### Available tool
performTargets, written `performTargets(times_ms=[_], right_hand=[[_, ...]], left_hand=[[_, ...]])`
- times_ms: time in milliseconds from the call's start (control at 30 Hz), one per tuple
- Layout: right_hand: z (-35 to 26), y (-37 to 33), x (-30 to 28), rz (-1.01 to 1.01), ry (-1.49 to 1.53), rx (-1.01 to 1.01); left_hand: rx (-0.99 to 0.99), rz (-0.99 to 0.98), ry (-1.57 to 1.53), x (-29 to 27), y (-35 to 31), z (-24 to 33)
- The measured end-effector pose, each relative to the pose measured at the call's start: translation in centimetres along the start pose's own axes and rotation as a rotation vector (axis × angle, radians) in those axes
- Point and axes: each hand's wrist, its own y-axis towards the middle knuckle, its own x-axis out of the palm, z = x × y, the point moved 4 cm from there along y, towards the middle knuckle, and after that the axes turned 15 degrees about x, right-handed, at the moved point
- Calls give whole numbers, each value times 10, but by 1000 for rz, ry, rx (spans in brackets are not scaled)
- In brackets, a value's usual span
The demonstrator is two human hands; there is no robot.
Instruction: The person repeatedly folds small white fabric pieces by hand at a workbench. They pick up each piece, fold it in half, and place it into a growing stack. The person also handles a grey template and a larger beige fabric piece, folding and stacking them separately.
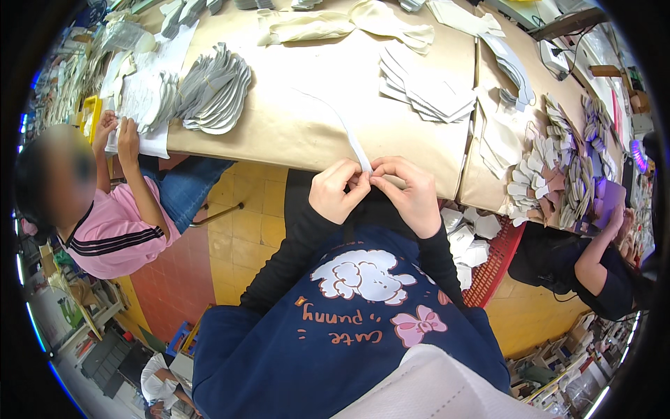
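A narrow white strip (354, 144) runs from my fingers up onto the brown-covered table (293, 129), tapering to a thin, curled tail. My left hand (338, 190) pinches its near end between thumb and forefinger, just off the table's front edge. Touching the same end from the other side is my right hand (408, 195), with thumb and forefinger also pinched together. The fingertips of both hands almost meet there and hide the very end of the strip. Both forearms are in black sleeves.
Fanned grey-white cut pieces (213, 91) lie at the left, a white stack (426, 87) at the right, and cream pieces (349, 24) at the back. A red basket (494, 265) with white pieces stands below the table at right. People work at both sides.
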Motion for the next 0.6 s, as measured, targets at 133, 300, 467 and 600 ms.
performTargets(times_ms=[133,300,467,600], right_hand=[[6,-2,2,18,217,134],[5,2,-2,1,63,12],[12,3,6,-45,-50,-58],[32,6,0,160,203,168]], left_hand=[[62,13,-8,-2,2,3],[124,-9,23,0,2,4],[73,-40,-25,1,1,-1],[-16,-100,-47,-3,-4,-5]])
